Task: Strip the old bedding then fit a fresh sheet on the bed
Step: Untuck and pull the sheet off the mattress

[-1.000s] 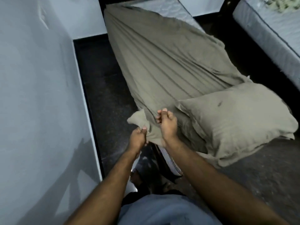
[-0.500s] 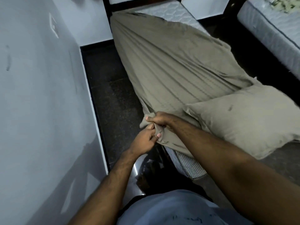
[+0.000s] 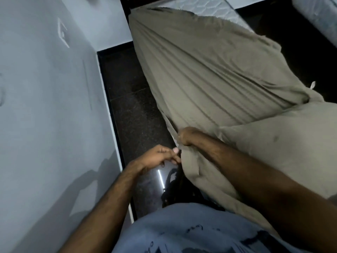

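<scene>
At far left stands a pale wall [image 3: 45, 106]. A strip of dark floor [image 3: 131, 99] runs between that wall and the bed.

**Left hand.** The left hand [image 3: 160, 157] hangs over the floor strip, just beside the near corner of the sheet. Its fingers are curled, with the tips at the cloth edge. Whether this grip pinches the edge or only touches it cannot be told from this view.

**Right hand.** The right hand [image 3: 187, 136] is closed in a firm grip on a bunch of the olive sheet [image 3: 209, 73] at the bed's near left corner. Folds radiate from this grip toward the far end, so the cloth is judged to be under tension.

**Task item location.** The sheet covers most of the mattress [image 3: 206, 5]. Bare quilted mattress shows only at the far end. A pillow [image 3: 284, 143] in a matching cover lies on the near right part of the bed, resting on the sheet.

**Step in hand.** Stripping the old bedding. The sheet is gathered at one corner and is not yet off the bed. No fresh sheet is visible.

**Next move, as judged.**
1. Secure a second grip on the edge with the left hand.
2. Draw the sheet toward the body and clear of the mattress.
3. Lift the pillow off first, or expect it to drag along with the cloth.

A second bed [image 3: 321, 17] lies at far right.
</scene>
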`<state>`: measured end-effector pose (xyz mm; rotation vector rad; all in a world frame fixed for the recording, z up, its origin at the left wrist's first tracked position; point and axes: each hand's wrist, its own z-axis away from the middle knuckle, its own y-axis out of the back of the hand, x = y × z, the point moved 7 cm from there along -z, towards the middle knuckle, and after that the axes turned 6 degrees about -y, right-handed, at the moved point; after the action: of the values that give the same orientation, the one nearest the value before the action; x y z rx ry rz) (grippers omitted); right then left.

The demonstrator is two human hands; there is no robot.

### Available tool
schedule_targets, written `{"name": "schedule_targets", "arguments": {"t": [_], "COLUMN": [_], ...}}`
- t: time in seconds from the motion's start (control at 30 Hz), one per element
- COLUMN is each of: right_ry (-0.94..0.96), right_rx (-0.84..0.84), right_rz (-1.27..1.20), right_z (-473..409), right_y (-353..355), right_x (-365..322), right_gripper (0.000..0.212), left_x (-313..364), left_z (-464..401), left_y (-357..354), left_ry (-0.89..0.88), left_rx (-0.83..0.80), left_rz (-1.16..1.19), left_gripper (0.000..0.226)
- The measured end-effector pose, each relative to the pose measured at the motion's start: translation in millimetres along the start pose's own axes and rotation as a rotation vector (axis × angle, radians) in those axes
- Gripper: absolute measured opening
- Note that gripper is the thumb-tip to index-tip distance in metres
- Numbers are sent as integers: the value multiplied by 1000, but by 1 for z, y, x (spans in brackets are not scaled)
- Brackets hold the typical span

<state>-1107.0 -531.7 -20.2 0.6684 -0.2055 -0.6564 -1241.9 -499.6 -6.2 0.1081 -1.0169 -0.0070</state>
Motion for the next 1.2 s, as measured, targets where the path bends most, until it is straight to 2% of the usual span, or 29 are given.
{"name": "schedule_targets", "arguments": {"t": [0.07, 0.13, 0.23, 0.3, 0.37, 0.43, 0.5, 0.6, 0.63, 0.67, 0.73, 0.83, 0.9, 0.97, 1.1, 1.13, 1.2], "right_ry": [-20, -8, 67, 128, 175, 177, 173, 187, 184, 174, 139, 87, 67, 35, 25, 18, -22], "right_rx": [58, 121, 172, 200, 215, 192, 155, 101, 80, 66, 119, 413, 493, 433, 128, 104, 133], "right_rz": [94, 74, 40, 45, 54, 48, 18, -6, -25, -63, -216, -519, -621, -626, -474, -391, -279], "right_z": [8, 20, 48, 69, 83, 86, 81, 66, 60, 52, 33, -5, -36, -76, -135, -145, -165], "right_y": [10, 19, 30, 37, 44, 48, 47, 40, 37, 40, 56, 112, 146, 169, 184, 183, 188], "right_x": [15, 24, 33, 38, 44, 59, 69, 69, 68, 67, 67, 64, 45, 20, -38, -44, -55], "right_gripper": [41, 40, 33, 30, 31, 31, 29, 19, 16, 17, 16, 29, 34, 42, 78, 76, 55], "left_x": [-6, -16, -21, -14, -3, 6, 8, 13, 18, 22, 31, 46, 55, 57, 51, 51, 52], "left_z": [-15, -28, -54, -78, -100, -124, -137, -147, -147, -147, -143, -130, -122, -119, -111, -107, -101], "left_y": [21, 34, 22, 14, 14, 22, 35, 51, 56, 63, 76, 86, 97, 111, 143, 146, 160], "left_ry": [135, 247, 342, 341, 315, 300, 299, 280, 235, 185, 106, 44, -15, -77, -110, -110, -127], "left_rx": [236, 407, 371, 375, 430, 507, 575, 580, 587, 586, 554, 436, 374, 334, 179, 127, 29], "left_rz": [46, 134, 256, 437, 660, 755, 723, 565, 493, 423, 317, 298, 306, 285, 164, 145, 102], "left_gripper": [49, 49, 61, 69, 60, 38, 20, 11, 16, 25, 31, 31, 26, 22, 19, 22, 24]}}
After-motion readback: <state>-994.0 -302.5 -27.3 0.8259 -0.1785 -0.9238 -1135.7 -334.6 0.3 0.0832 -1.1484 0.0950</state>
